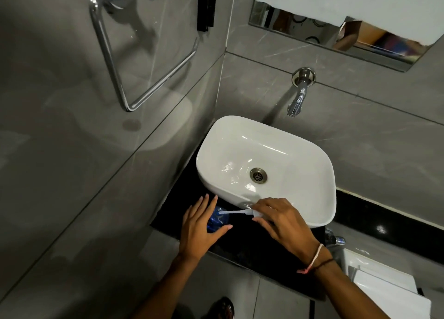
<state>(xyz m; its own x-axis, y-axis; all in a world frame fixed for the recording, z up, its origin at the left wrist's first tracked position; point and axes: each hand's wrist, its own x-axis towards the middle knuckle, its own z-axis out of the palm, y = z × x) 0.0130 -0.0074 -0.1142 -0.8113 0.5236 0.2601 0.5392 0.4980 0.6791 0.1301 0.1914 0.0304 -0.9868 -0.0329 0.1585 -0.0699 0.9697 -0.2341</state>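
A blue bottle (217, 220) stands on the black counter (252, 246) just left of the white basin (264, 155). My left hand (200, 227) reaches around it with straight fingers and thumb on either side, partly hiding it. My right hand (281, 220) pinches a white pump head with a long thin tube (234, 212). The tube's tip points into the bottle's mouth. The pump head itself is mostly hidden under my fingers.
A chrome tap (299, 95) juts from the grey tiled wall above the basin. A chrome towel ring (134, 61) hangs on the left wall. A mirror (336, 34) with a white towel (348, 3) over it sits top right. White folded items (384, 285) lie lower right.
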